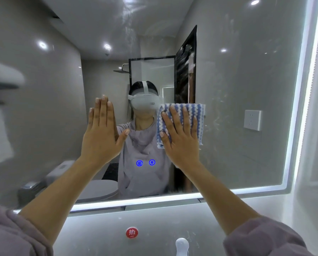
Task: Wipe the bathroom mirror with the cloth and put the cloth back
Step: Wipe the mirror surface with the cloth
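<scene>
On mirror (228, 85), right hand (180, 139) flat on cloth (198, 112)

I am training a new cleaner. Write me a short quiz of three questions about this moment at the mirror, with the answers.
1. True or false: the left hand holds the cloth.
2. How does the right hand keep the cloth on the mirror? A) pinched by one corner B) pressed flat under straight fingers C) balled in a fist
3. Fill in: the two lit symbols on the mirror are ___ in colour.
Key: 1 false; 2 B; 3 blue.
</scene>
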Demonstrator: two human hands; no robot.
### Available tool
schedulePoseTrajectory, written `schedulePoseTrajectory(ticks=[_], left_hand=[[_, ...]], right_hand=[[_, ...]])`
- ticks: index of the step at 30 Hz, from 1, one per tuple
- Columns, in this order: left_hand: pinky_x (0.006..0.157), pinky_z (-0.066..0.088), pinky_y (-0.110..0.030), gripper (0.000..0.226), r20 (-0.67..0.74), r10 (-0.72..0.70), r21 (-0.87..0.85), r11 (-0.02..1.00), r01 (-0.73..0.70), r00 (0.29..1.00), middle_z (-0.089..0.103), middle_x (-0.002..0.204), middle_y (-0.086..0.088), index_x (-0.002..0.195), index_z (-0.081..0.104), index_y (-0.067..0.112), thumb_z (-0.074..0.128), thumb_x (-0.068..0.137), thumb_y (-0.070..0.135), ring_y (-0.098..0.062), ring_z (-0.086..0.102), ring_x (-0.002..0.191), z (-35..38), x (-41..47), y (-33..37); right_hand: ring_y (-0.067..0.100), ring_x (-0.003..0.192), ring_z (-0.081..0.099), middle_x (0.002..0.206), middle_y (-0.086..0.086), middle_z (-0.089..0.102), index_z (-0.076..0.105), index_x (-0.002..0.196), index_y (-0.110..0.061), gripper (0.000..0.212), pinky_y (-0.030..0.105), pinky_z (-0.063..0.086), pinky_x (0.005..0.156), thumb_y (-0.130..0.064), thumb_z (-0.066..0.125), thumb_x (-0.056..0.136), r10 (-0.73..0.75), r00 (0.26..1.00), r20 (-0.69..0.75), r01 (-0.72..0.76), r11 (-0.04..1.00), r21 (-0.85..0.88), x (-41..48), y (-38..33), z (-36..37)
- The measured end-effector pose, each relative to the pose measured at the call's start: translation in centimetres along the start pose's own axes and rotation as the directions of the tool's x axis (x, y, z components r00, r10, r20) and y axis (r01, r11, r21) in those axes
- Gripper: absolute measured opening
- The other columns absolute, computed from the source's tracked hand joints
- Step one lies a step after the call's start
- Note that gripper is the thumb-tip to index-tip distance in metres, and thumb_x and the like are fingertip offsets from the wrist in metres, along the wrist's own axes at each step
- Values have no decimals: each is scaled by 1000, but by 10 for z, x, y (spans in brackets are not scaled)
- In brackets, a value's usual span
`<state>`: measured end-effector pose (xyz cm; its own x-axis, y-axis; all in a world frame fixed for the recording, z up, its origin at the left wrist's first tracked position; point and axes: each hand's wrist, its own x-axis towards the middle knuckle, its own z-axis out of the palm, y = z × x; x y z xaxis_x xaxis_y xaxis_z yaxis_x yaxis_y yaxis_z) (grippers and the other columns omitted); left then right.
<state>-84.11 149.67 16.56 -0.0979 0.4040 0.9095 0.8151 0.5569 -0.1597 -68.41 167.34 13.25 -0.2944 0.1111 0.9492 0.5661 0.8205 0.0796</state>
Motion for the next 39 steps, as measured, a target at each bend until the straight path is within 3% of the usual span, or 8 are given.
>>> schedulePoseTrajectory(ticks=[9,13,24,30,36,39], left_hand=[[121,-10,-36,86,-25,10,-7,1000,-10,1000,-1,159,-24,149,1,-6,28,94,54,-35,-3,148,3,0,-1],[120,-12,-35,86,-26,10,-11,1000,-11,1000,-2,159,-25,149,0,-6,28,94,54,-35,-4,148,2,0,-1],[120,-12,-36,85,-26,2,-20,1000,-3,1000,-2,159,-26,149,0,-7,28,95,53,-37,-3,148,2,1,2],[121,-8,-39,86,-14,-15,-33,999,14,1000,-1,158,-26,148,1,-8,25,93,54,-38,-3,148,0,1,4],[121,-9,-39,87,13,-19,-12,1000,19,1000,-5,159,-25,148,-2,-7,21,93,57,-35,-6,148,-3,1,4],[120,-13,-35,87,7,-11,-5,1000,11,1000,-5,159,-24,149,-2,-6,22,93,56,-34,-7,148,-3,0,3]], right_hand=[[26,150,4,162,-2,13,21,153,-25,56,40,-2,121,-44,27,101,-16,996,85,14,1000,16,-132,1,32],[28,150,3,163,-3,7,14,154,-25,56,41,0,122,-42,23,102,-39,990,133,36,999,26,-170,2,41],[27,150,-4,163,-2,-1,6,155,-22,56,44,0,120,-40,17,103,57,989,136,-68,994,84,-182,-16,42],[30,150,0,163,-1,2,9,155,-24,64,54,17,113,-40,32,98,0,973,230,-29,992,122,-192,-61,53],[28,150,-1,162,-3,8,18,153,-26,70,49,-2,120,-43,43,89,-153,958,244,139,988,72,-195,-116,60],[26,150,0,161,-6,12,18,152,-27,73,46,-1,121,-42,43,86,-176,953,245,164,984,72,-193,-114,60]])
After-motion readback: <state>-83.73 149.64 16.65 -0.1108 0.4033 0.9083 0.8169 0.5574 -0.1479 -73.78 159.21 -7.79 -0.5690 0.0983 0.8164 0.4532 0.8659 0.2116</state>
